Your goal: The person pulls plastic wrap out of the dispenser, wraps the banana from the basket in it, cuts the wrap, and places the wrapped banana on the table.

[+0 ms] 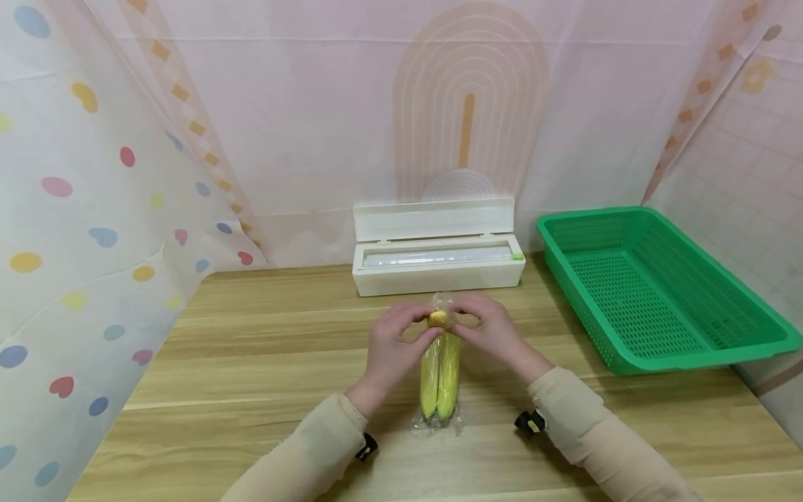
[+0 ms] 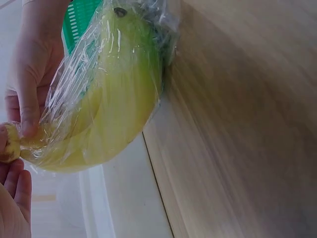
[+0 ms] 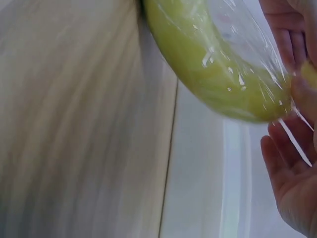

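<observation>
Two yellow-green bananas (image 1: 448,376), joined at the stem, are covered in clear plastic wrap (image 2: 74,94). The wrap's loose ends stick out past the tips and above the stem. My left hand (image 1: 395,341) pinches the stem end (image 1: 438,318) from the left, thumb and fingers on either side. From the right, my right hand (image 1: 492,328) holds the same end through the film, its thumb (image 2: 28,106) against the banana necks in the left wrist view. The right wrist view shows the film drawn into taut creases by the stem.
Behind the hands stands a white plastic-wrap box (image 1: 439,277) with its lid (image 1: 434,219) raised and a roll of film (image 1: 439,256) inside. A green perforated basket (image 1: 583,293) sits on the right of the wooden table (image 1: 251,362). Patterned cloth (image 1: 301,139) hangs behind.
</observation>
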Tool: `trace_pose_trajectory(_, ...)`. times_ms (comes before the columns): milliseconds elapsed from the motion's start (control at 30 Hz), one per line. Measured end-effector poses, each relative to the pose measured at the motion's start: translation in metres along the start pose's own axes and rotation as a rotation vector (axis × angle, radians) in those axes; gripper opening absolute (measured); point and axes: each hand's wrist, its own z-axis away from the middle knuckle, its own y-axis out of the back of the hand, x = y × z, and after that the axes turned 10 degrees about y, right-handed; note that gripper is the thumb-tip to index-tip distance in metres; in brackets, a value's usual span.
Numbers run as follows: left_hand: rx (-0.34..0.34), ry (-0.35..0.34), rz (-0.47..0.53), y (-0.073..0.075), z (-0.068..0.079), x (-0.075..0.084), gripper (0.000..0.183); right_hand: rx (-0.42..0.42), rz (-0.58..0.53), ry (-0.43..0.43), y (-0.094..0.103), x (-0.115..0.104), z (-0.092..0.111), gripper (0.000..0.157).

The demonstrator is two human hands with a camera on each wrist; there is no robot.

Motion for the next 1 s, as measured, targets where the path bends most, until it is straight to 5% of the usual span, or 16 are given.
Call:
trace_pose_trajectory(100,0.0,0.001,-0.001,0.0,0.001,0.001,0.031,-0.011,-0.029,-0.025,0.009,0.001,0.003,0.035)
trace_pose_trajectory(200,0.001,0.007,0.002,0.0,0.002,0.001,0.031,0.062,-0.087,0.079,0.02,0.004,0.007,0.033)
trace_pose_trajectory(300,0.002,0.007,0.014,0.0,0.002,0.001,0.03,0.159,-0.096,0.325,0.027,0.005,0.006,0.02)
trace_pose_trajectory(433,-0.003,0.002,0.046,0.0,0.003,0.001,0.029,0.241,0.068,0.674,0.028,0.0,-0.001,0.021)
trace_pose_trajectory(567,-0.009,-0.017,0.056,0.0,0.004,0.004,0.028,0.285,0.202,0.873,0.023,-0.011,-0.003,0.021)
trace_pose_trajectory(1000,0.023,-0.156,-0.023,0.0,0.009,0.009,0.027,0.285,0.265,0.909,0.012,-0.018,0.0,0.018)
